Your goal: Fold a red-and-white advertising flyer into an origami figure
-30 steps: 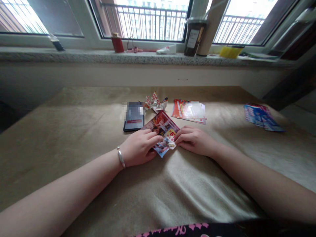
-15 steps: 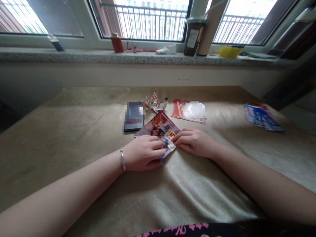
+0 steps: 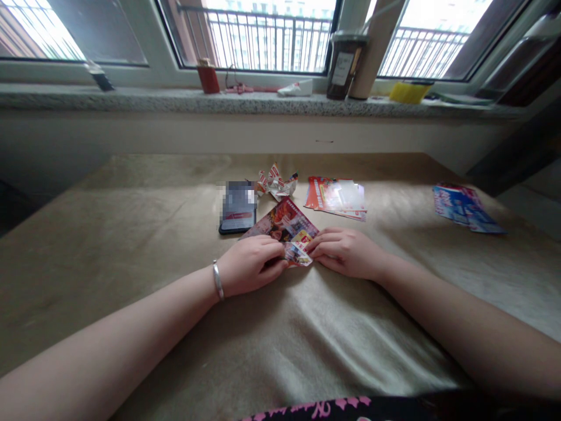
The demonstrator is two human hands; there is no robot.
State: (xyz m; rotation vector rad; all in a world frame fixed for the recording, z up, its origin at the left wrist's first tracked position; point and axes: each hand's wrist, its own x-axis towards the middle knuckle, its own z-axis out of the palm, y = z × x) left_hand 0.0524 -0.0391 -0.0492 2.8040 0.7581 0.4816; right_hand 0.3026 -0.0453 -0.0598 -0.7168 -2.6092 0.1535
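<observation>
A colourful printed paper sheet (image 3: 284,221) lies cornerwise on the cloth-covered table, its near edge folded up over itself. My left hand (image 3: 252,266) is closed on the near left part of the fold, thumb below and curled fingers above; it hides that corner. At the right corner, my right hand (image 3: 344,251) has its fingers bunched together and pinching the paper beside the fold. A silver bracelet (image 3: 218,280) circles my left wrist. Just beyond the sheet's left side lies a smartphone (image 3: 238,213), its screen partly blurred out.
Crumpled printed paper (image 3: 280,184) sits behind the sheet. A stack of red and white leaflets (image 3: 335,196) lies to its right, with blue leaflets (image 3: 467,207) at the far right. A dark lidded cup (image 3: 344,67) stands among other items on the stone windowsill (image 3: 153,100).
The near corner of the sheet has been folded upward, away from me. My left hand has moved slightly up and rolled, its fingers curling more; my right hand stays put.
</observation>
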